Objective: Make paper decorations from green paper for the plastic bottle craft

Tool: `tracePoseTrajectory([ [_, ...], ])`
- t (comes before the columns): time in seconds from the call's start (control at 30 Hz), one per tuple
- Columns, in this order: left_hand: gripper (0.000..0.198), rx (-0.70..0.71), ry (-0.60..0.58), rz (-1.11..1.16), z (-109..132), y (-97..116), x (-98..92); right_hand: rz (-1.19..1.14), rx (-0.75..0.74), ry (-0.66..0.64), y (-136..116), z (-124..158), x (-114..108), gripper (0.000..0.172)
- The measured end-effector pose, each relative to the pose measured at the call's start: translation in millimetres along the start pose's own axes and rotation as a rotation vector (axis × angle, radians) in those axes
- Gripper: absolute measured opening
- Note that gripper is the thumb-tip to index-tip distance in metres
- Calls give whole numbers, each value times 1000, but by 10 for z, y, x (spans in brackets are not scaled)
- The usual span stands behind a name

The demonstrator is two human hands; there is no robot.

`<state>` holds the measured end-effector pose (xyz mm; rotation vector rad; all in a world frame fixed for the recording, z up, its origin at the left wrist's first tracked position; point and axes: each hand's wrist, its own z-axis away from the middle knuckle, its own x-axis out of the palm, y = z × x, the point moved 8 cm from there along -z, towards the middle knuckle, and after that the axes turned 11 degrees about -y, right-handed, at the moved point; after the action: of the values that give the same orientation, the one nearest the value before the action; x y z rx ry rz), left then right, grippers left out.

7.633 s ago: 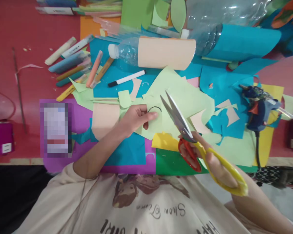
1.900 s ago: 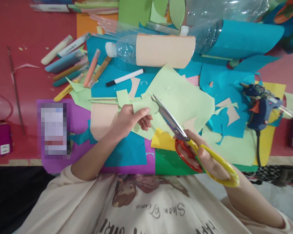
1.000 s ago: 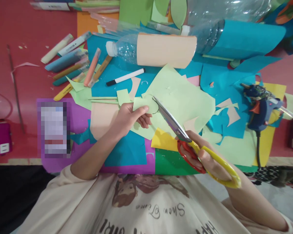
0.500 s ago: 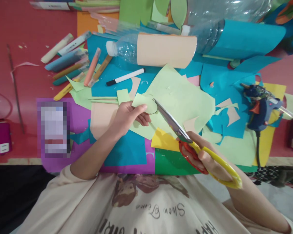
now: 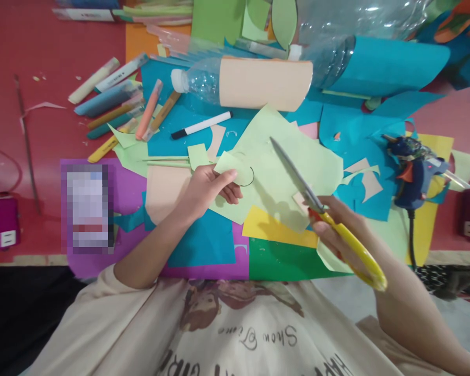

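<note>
Between the thumb and fingers of my left hand (image 5: 215,188) is a small light green paper piece (image 5: 235,166), with a dark curved line along its right edge. My right hand (image 5: 337,224) is wrapped round the yellow and red handles of the scissors (image 5: 297,169). Their blades look closed and point up and left, apart from the small piece. Below both lies a large light green sheet (image 5: 290,151). A yellow paper strip (image 5: 274,227) lies in front of it, nearer my body.
A clear bottle wrapped in peach paper (image 5: 264,83) lies behind the sheet. Several markers (image 5: 107,99) and a phone (image 5: 88,206) are at the left. A blue glue gun (image 5: 415,172) rests at the right among paper scraps. A black-capped marker (image 5: 201,125) lies near the middle.
My right hand and the scissors have moved right, and the blade tips have left the small green piece. My left hand has barely moved and still holds the piece.
</note>
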<state>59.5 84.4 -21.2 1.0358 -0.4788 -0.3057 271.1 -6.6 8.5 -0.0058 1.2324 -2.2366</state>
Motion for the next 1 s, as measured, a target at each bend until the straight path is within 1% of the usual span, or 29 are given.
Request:
tracePoseTrajectory([
  [0.07, 29, -9, -34, -48, 3, -12, 26, 306, 84, 190, -36, 14, -255, 43],
  [0.1, 31, -6, -56, -73, 6, -13, 45, 430, 126, 262, -57, 13, -359, 40],
  [0.17, 33, -9, -97, -128, 15, -24, 85, 584, 201, 364, -76, -12, -515, 35],
  [0.27, 33, -46, -120, -238, 40, -49, 129, 692, 329, 409, -7, -79, -629, 37],
  [0.33, 32, -63, -137, -313, 56, -48, 162, 761, 367, 403, 26, -105, -642, 42],
  [0.43, 32, -63, -159, -382, 68, -27, 200, 911, 315, 408, -44, -83, -624, 48],
  [0.47, 33, -63, -156, -395, 69, -21, 201, 956, 302, 430, -84, -57, -631, 48],
  [0.53, 34, -64, -146, -408, 70, -18, 194, 983, 271, 539, -188, 15, -677, 42],
  [0.57, 34, -65, -142, -408, 69, -20, 189, 950, 217, 593, -254, 39, -687, 38],
  [0.6, 34, -66, -139, -404, 69, -25, 185, 895, 123, 631, -330, 45, -674, 32],
  [0.63, 35, -68, -137, -399, 68, -30, 180, 830, 0, 649, -416, 36, -636, 27],
  [0.7, 35, -71, -139, -387, 65, -42, 176, 706, -257, 596, -580, -40, -479, 21],
  [0.73, 35, -70, -142, -383, 62, -46, 176, 652, -344, 549, -641, -101, -383, 18],
  [0.77, 35, -69, -143, -382, 58, -49, 175, 573, -397, 468, -674, -191, -276, 16],
  [0.8, 36, -66, -144, -383, 53, -51, 176, 459, -413, 367, -679, -304, -166, 15],
  [0.87, 36, -54, -149, -387, 44, -50, 183, 201, -422, 186, -678, -524, 45, 19],
  [0.93, 36, -40, -157, -388, 45, -40, 195, -39, -446, 65, -694, -701, 206, 21],
  [1.0, 37, -17, -162, -409, 64, 3, 194, -212, -449, -15, -690, -841, 311, 22],
])
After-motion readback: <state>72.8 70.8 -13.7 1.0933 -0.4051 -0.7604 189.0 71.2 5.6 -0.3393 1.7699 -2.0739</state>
